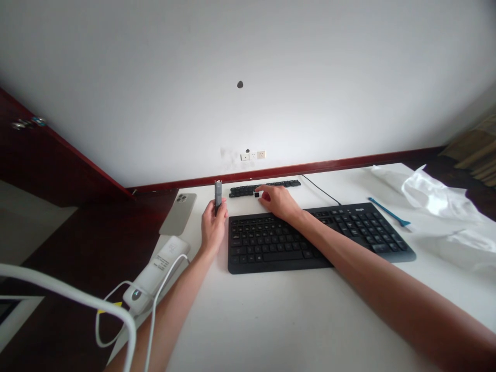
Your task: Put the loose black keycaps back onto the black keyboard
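Note:
A black keyboard (310,237) lies on the white table (290,320). Beyond it runs a row of loose black keycaps (244,190). My right hand (279,201) reaches over the keyboard's far edge, its fingertips pinching a single black keycap (256,194) next to that row. My left hand (213,225) stands to the left of the keyboard and holds a small grey and black tool (218,195) upright.
A phone (179,213) lies face down at the table's left edge. A white power bank (155,276) with white cables sits nearer. A blue pry tool (388,211) and crumpled white plastic (437,199) lie to the right. A dark red skirting runs along the wall.

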Motion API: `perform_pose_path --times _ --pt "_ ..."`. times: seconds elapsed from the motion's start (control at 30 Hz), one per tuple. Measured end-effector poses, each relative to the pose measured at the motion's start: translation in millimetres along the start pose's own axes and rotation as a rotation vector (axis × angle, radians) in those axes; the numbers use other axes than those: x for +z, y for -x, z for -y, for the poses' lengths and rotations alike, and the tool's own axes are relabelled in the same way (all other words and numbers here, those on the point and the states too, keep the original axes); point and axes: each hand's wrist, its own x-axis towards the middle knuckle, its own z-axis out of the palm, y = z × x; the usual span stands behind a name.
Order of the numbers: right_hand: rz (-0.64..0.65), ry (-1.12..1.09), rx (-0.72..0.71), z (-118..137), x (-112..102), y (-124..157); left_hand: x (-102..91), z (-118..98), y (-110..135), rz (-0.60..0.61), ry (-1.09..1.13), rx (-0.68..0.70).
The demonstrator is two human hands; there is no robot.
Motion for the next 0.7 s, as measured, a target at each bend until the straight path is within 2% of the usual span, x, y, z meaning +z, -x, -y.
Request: perform_pose_path --times 0.3,0.5,0.6,0.7 --pt "0.041 0.02 0.04 -1.5 1.6 -2.7 -0.2 -0.1 -1.6 -0.001 -0.019 -0.016" --pt "0.023 0.015 0.058 -0.9 4.4 -3.2 -5.0 4.4 -12.3 -0.166 0.069 0.002" --pt "0.031 0.018 0.064 -0.4 5.3 -3.2 -5.3 8.4 -16.2 -0.166 0.036 0.004" --pt "0.035 0.014 0.071 -0.3 4.7 -3.1 0.9 12.1 -27.9 -0.244 -0.019 0.031"
